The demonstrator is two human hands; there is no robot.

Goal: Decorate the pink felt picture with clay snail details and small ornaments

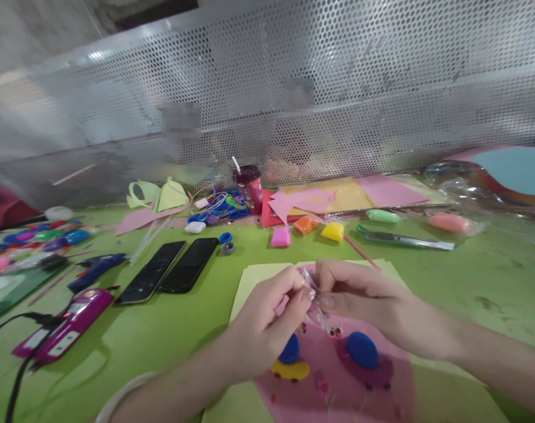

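My left hand (278, 320) and my right hand (368, 305) meet over the paper sheet, both closed in a pinch on a small clear plastic bag (319, 317). What the bag holds, if anything, I cannot make out. Beneath them lies a pale yellow sheet (249, 288) with a pink paper shape (337, 405) on it. Two snail-like or car-like figures sit on the pink: a blue disc (362, 350) over a purple base (379, 376), and another blue disc (290, 351) over a yellow base (293, 370). My left hand partly covers the second disc.
Clay packs in pink (281, 237), orange (306, 224), yellow (333, 232) and green (382, 215) lie behind the sheet, near a cutter knife (403, 239). Two phones (151, 273), a glue gun (95, 271) and a purple power strip (67, 329) are left. A cup (248, 188) stands behind.
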